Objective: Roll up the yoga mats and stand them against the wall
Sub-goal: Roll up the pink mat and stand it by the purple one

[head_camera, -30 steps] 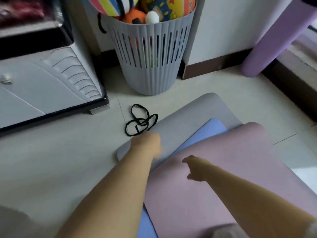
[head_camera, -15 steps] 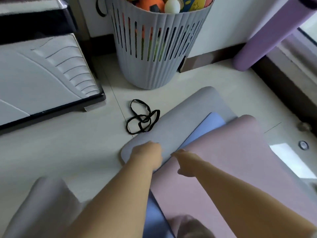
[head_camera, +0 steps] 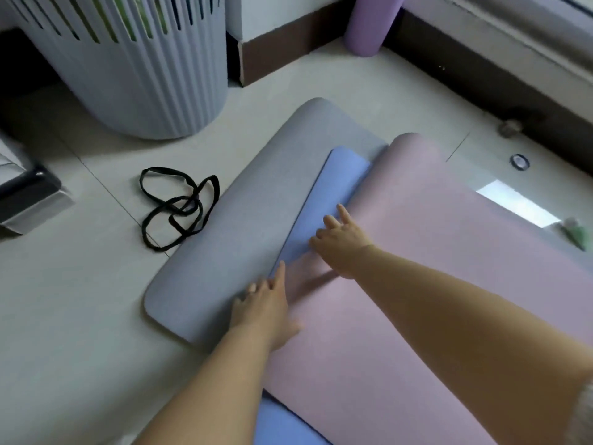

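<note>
Three yoga mats lie stacked flat on the floor: a grey mat [head_camera: 244,220] at the bottom, a blue mat [head_camera: 333,187] on it, and a pink mat [head_camera: 449,284] on top. My left hand [head_camera: 266,306] rests with straight fingers at the pink mat's left edge, over the grey mat. My right hand [head_camera: 340,239] lies with spread fingers on the end edge of the pink mat where the blue mat shows. A rolled purple mat [head_camera: 369,24] leans against the wall at the back.
A grey slatted basket [head_camera: 134,65] stands at the back left. Black elastic straps [head_camera: 176,207] lie tangled on the tile floor beside the grey mat. A dark-edged board [head_camera: 29,187] sits at the far left. A dark baseboard [head_camera: 481,81] runs along the right.
Both hands have opened and slid onto the end edge of the pink mat; the right hand moved forward. The camera has dropped closer to the mats.
</note>
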